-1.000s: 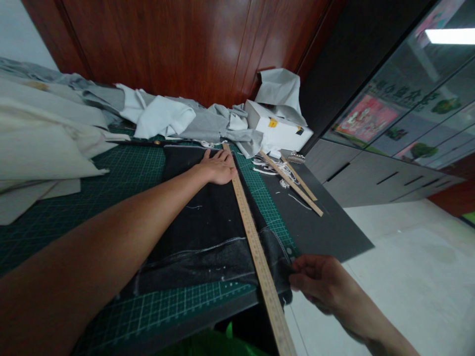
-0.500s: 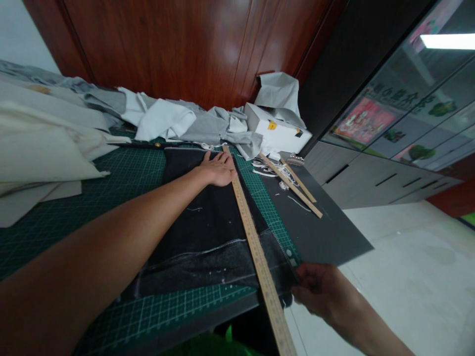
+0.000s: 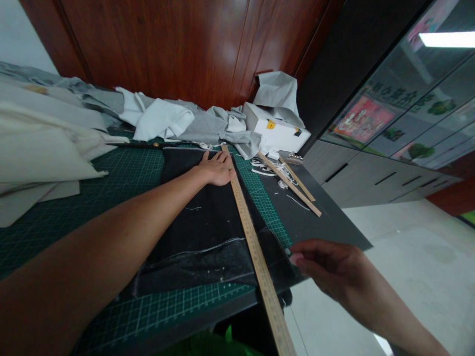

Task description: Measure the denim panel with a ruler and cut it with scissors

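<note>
Head view: white box stands beyond hands and black fabric.

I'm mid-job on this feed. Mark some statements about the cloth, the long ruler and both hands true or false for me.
1. The left hand rests on the black cloth. True.
2. The right hand grips the long ruler. False: the right hand is off to the right of the long ruler.
3. The black cloth lies over part of the green mat. True.
4. The long ruler lies wholly within the green mat. False: its near end runs past the edge.
</note>
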### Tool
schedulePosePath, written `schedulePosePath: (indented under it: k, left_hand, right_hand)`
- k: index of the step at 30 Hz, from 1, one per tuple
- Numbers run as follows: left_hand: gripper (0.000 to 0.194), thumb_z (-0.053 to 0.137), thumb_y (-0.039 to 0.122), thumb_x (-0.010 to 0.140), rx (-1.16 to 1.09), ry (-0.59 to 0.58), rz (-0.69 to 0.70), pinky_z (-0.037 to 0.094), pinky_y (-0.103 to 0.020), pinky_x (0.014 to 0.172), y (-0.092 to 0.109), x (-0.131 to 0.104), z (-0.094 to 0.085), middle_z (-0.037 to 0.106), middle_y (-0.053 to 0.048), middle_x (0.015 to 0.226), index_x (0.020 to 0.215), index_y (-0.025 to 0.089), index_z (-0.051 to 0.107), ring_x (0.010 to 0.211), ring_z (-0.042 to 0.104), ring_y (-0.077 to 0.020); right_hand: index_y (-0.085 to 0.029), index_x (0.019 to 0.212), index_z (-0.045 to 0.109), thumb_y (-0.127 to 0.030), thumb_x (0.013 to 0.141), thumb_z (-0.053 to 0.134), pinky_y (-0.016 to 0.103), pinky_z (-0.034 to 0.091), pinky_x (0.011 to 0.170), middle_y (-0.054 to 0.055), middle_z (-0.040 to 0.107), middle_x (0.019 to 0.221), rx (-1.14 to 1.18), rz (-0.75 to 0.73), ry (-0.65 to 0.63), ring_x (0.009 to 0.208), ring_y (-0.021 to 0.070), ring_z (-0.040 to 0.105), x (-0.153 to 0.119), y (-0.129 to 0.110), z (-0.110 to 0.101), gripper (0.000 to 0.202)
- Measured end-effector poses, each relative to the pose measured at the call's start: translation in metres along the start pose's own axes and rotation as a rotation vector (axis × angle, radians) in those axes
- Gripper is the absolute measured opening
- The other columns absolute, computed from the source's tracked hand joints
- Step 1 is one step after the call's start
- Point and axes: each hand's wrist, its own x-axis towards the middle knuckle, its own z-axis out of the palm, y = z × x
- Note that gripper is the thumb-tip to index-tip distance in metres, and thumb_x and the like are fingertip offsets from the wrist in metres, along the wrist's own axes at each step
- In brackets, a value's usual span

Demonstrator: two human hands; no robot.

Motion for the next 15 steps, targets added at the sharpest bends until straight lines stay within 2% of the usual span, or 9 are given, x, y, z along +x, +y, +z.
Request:
schedulePosePath:
  k: [2, 5, 10, 15]
  left_hand:
    - [0.076, 0.019, 0.045, 0.103, -0.002, 0.002, -0.001, 0.004, -0.063, 0.13, 0.0, 0.0, 0.0, 0.014, -0.015, 0.178, 0.168, 0.007, 0.02, 0.165, 0.006, -0.0294]
    - [0.076, 0.019, 0.046, 0.103, -0.007, 0.003, 0.002, 0.004, -0.064, 0.129, -0.001, 0.0, 0.001, 0.015, -0.016, 0.178, 0.168, 0.007, 0.019, 0.165, 0.007, -0.0298]
    - [0.077, 0.019, 0.046, 0.103, -0.012, -0.004, 0.0, 0.003, -0.065, 0.129, -0.001, 0.001, 0.001, 0.012, -0.017, 0.178, 0.168, 0.005, 0.018, 0.165, 0.006, -0.0301]
    - [0.077, 0.019, 0.046, 0.103, -0.013, -0.013, -0.01, 0.002, -0.065, 0.129, 0.0, 0.001, 0.001, 0.011, -0.017, 0.178, 0.168, 0.004, 0.015, 0.165, 0.005, -0.0311]
  right_hand:
    - [-0.019, 0.1, 0.077, -0.045, 0.095, 0.07, 0.028, 0.036, 0.054, 0.005, 0.072, 0.081, -0.025, -0.029, -0.048, 0.066, 0.0157, 0.052, 0.009, -0.009, 0.003, 0.027]
    - [-0.016, 0.096, 0.077, -0.038, 0.093, 0.069, 0.027, 0.03, 0.049, 0.001, 0.063, 0.071, -0.075, -0.049, -0.135, 0.059, 0.0131, 0.044, 0.023, -0.02, 0.007, 0.023]
    - [-0.018, 0.084, 0.068, -0.021, 0.087, 0.071, 0.023, 0.031, 0.046, -0.004, 0.056, 0.063, -0.128, -0.077, -0.251, 0.055, 0.0106, 0.045, 0.04, -0.028, 0.013, 0.005]
    - [-0.018, 0.079, 0.068, -0.007, 0.081, 0.067, 0.021, 0.035, 0.045, -0.005, 0.058, 0.062, -0.252, -0.124, -0.296, 0.054, 0.0101, 0.05, 0.048, -0.034, 0.019, 0.012]
